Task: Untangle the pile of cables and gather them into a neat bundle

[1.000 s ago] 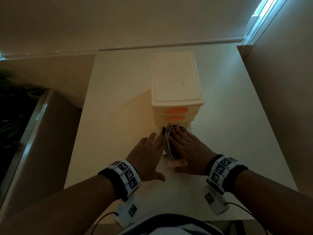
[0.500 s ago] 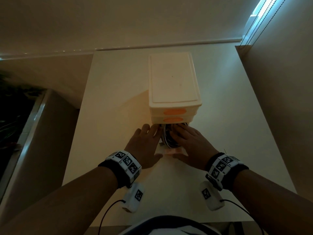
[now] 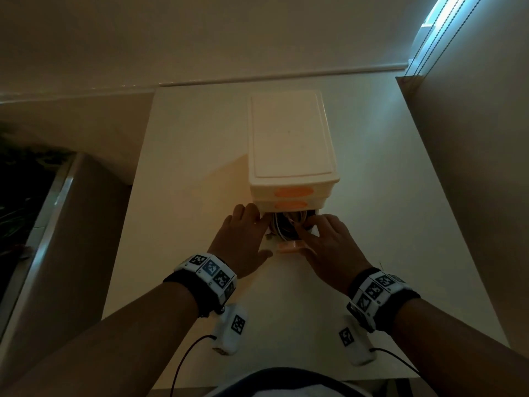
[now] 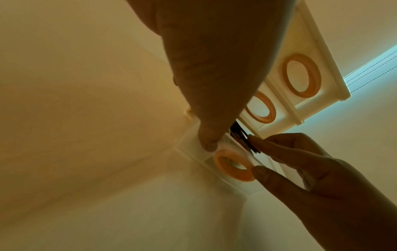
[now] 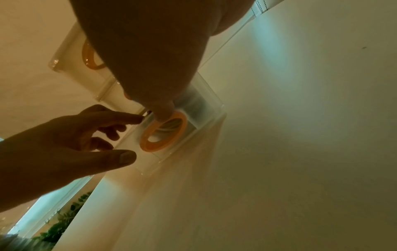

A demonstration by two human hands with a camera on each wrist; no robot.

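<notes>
A bundle of black and white cables (image 3: 287, 227) lies in the part-open bottom drawer (image 3: 287, 247) of a small white drawer unit (image 3: 289, 138) with orange ring handles. My left hand (image 3: 243, 239) lies with straight fingers along the drawer's left side, and its thumb (image 4: 207, 141) presses the drawer front beside the orange ring handle (image 4: 234, 167). My right hand (image 3: 329, 247) rests with extended fingers on the cables (image 4: 240, 134). One of its digits presses the ring handle (image 5: 163, 134). Most of the cable bundle is hidden inside the drawer.
The unit stands mid-way along a narrow white table (image 3: 186, 196). A tall panel (image 3: 472, 196) borders the table on the right, and a wall runs along the far edge. A dark window ledge with plants (image 3: 17, 210) lies to the left.
Both hands have moved away from me toward the unit. The bottom drawer has slid further in, so less of the cables shows.
</notes>
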